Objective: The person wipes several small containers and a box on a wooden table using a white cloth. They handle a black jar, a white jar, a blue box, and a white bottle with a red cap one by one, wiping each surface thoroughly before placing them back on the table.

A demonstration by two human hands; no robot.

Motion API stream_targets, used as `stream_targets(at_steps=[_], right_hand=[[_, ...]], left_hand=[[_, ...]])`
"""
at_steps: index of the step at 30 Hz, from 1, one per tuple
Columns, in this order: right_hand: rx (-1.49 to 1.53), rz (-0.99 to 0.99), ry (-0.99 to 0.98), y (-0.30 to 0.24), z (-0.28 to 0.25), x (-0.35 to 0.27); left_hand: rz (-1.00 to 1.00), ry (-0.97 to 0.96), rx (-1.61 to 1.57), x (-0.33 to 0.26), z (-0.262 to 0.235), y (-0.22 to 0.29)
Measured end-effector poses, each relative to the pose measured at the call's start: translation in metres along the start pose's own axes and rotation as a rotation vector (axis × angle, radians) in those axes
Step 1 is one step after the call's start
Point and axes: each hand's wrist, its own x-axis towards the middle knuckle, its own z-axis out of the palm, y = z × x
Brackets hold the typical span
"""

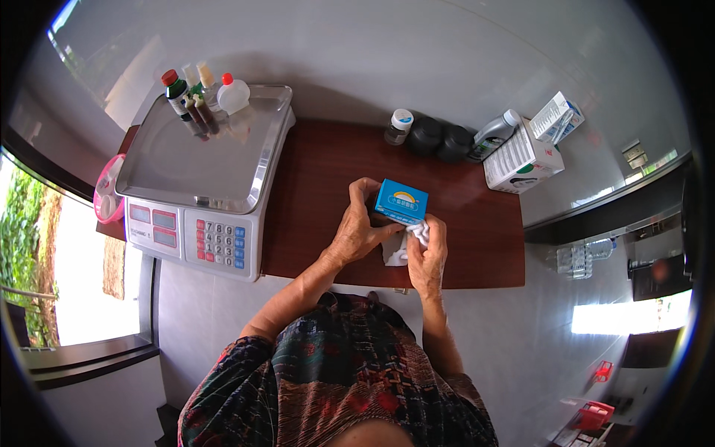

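Over the front part of the dark red-brown table [328, 171], a small blue box [402, 200] with a white and yellow emblem is between my hands. My left hand [359, 223] is closed on the box's left side, thumb below it and fingers up at its corner. At its lower right, my right hand [428, 257] pinches a crumpled white cloth [397, 252], which bunches up against the box's lower edge. Part of the cloth hangs below the box, between the two hands. The fingertips behind the box and cloth are partly hidden.
A scale [201, 149] with a steel pan fills the table's left end; several small bottles [205, 93] stand on its far corner. Along the wall are a clear jar [399, 127], dark round containers [439, 139], a grey bottle [495, 134] and a white carton [523, 160]. A pink basket [109, 190] sits beside the scale.
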Motion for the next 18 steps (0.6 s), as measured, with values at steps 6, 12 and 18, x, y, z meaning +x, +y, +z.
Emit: stream_targets(at_steps=[6, 12, 18], right_hand=[[-0.087, -0.042, 0.029, -0.003, 0.011, -0.01], [0.133, 0.194, 0.097, 0.005, 0.006, -0.003], [-0.082, -0.135, 0.197, -0.026, 0.038, 0.018]], left_hand=[[0.045, -0.072, 0.253, 0.003, -0.005, -0.007], [-0.03, -0.056, -0.044, -0.003, -0.002, -0.006], [-0.121, 0.045, -0.279, -0.006, 0.001, -0.001]])
